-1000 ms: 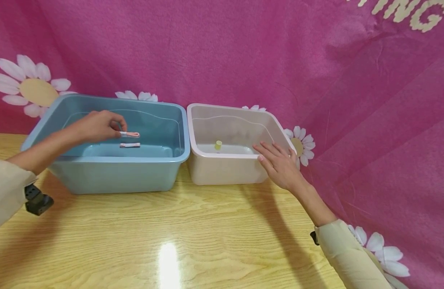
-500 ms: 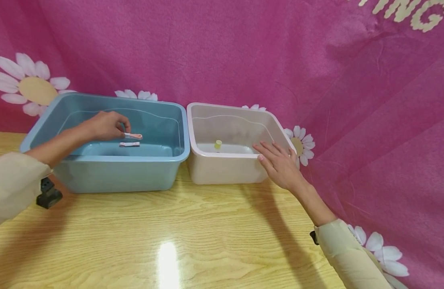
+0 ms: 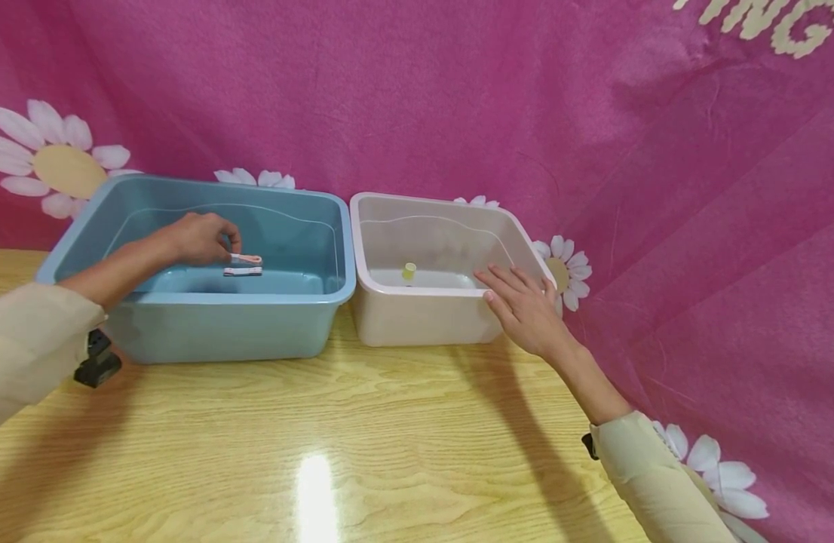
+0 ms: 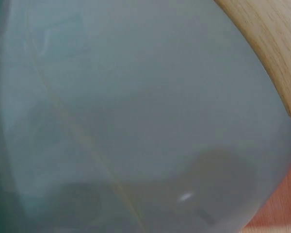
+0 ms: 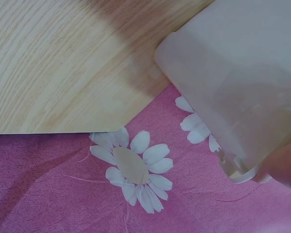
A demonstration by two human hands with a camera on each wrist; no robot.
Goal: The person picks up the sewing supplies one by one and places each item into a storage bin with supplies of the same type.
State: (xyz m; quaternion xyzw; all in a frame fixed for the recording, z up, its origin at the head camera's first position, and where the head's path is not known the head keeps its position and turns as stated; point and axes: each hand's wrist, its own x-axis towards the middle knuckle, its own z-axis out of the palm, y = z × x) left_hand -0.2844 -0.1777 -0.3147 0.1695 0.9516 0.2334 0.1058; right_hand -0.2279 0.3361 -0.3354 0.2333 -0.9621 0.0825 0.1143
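In the head view my left hand reaches down into the blue bin and pinches one end of a small folded strip, pinkish with a white part. A similar flat strip lies on the bin's floor just below it. Whether the two strips touch is too small to tell. My right hand rests on the front right rim of the pale pink bin, fingers straight over the edge. Inside that bin is a small yellow-green cylinder.
Both bins stand side by side on a wooden table, against a magenta cloth with white flowers. The left wrist view holds mostly the blue bin's outer wall. Beyond the table's edge in the right wrist view hangs more cloth.
My left hand first moved slightly right with the pinched strip, then lowered and drew back a little left, bringing it closer to the lying strip. My right hand has stayed in place.
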